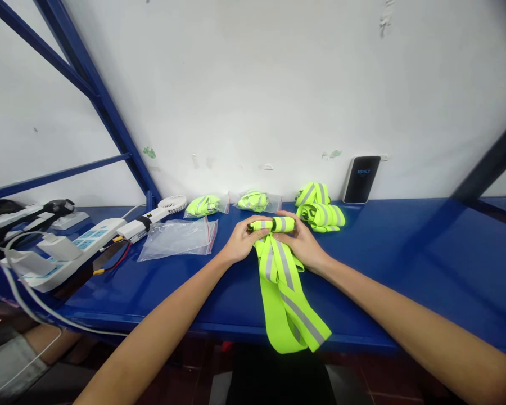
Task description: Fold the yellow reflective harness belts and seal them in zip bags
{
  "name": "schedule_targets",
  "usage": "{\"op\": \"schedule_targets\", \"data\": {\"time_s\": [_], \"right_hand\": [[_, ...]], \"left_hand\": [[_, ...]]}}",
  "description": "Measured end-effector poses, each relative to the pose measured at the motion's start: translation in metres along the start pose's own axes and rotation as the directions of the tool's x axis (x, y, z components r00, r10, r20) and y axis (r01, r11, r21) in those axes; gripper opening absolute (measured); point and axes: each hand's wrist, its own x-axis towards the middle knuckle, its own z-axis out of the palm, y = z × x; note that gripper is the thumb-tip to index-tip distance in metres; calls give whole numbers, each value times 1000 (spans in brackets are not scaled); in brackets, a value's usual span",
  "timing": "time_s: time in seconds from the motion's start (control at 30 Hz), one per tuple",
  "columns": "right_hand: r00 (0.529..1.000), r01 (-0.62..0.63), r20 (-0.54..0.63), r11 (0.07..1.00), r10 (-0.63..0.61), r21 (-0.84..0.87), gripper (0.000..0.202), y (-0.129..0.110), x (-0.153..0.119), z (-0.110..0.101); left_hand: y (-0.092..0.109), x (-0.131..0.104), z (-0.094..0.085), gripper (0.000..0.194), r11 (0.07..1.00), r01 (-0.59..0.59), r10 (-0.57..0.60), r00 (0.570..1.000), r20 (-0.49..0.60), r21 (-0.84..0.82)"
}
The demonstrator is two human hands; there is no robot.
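Observation:
A neon yellow-green reflective strap [284, 270] with grey stripes is between my two hands, its upper end gathered into a small roll with black parts showing. My left hand [245, 238] grips the roll's left side, thumb on top. Closed on the right side of the same roll is my right hand [302, 242]. Loose loops of the strap hang down over the table's front edge. Just beyond my right hand lie rolled reflective straps [322, 216]. Behind my left hand, a bagged strap [254, 201] and another bagged strap [205, 205] rest near the wall.
Clear zip bags [177, 239] lie left of my hands on the blue table [405, 270]. Further left are a small white fan [172, 204], a power strip [82, 247] with plugs, and cables. A phone [362, 180] leans against the wall. Someone's leg shows at lower left.

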Motion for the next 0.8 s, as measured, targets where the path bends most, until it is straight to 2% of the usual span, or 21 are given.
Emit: {"op": "schedule_targets", "data": {"time_s": [0.1,0.27,0.4,0.53,0.6,0.7,0.73,0.8], "right_hand": [[999,3,-40,1000,-4,-24,39,0,0,1],[993,-112,-42,993,114,47,49,-6,-1,4],[967,-244,-43,957,253,159,39,-14,-3,7],[956,-275,-52,944,288,180,40,-18,-2,8],[964,-247,-52,950,261,192,44,-16,0,6],[985,-124,-97,972,145,202,46,-12,4,2],[989,-77,-109,978,99,195,49,-11,4,1],[994,-11,-104,988,27,155,64,-9,5,-1]], "left_hand": [[-2,1,-2,30,1000,-25,25,1000,15,-1],[-9,3,-7,26,998,-38,37,999,12,41],[-5,0,-12,27,995,-35,31,999,37,97],[2,-4,-12,26,992,-42,31,996,88,119],[1,-5,-8,36,999,16,-18,999,43,40],[-2,-3,-1,70,946,225,-232,973,-4,-232],[-4,-2,1,74,906,285,-297,955,12,-313],[-5,0,3,66,841,365,-373,926,61,-400]]}}
